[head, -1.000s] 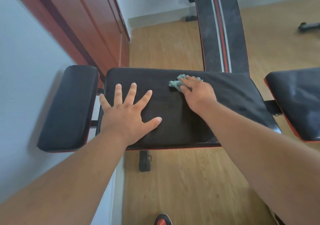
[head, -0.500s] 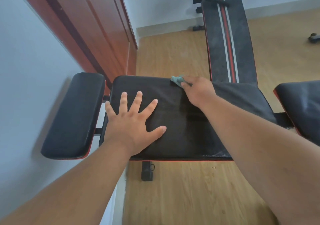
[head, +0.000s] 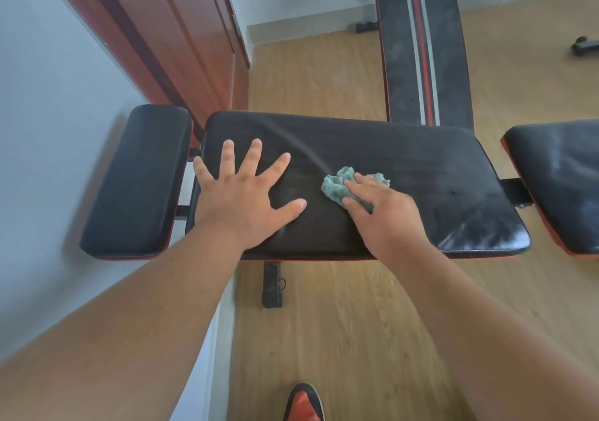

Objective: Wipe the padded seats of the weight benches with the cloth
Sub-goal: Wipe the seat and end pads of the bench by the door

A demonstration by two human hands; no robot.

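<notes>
We look down on a black padded seat (head: 405,167) that spans the middle of the view, its long side running left to right. Our left hand (head: 246,190) lies flat on the left part of the seat, palm down, fingers straight and spread, holding nothing. Our right hand (head: 385,213) rests near the seat's centre, just right of the left thumb but not touching it. Under its fingers sits the cloth (head: 340,185), a crumpled teal wad lying on the pad; the index finger and thumb curl over it and pinch it, and its folds stick out beyond the fingertips toward the far edge and to the left. The cloth thus lies between the two hands, in contact with the right one and apart from the left.

A pale, dusty smear shows on the near right corner of the seat, and a faint streak runs diagonally across the pad from its far left part down to the cloth. A smaller black pad (head: 136,184) stands just left of the seat, beside the wall (head: 48,96). Another black pad (head: 564,180) lies to the right, joined by a dark bracket. Beyond the seat a long striped board (head: 421,57) stretches away over the wooden floor (head: 324,339). A red shoe (head: 304,404) shows at the bottom edge.
</notes>
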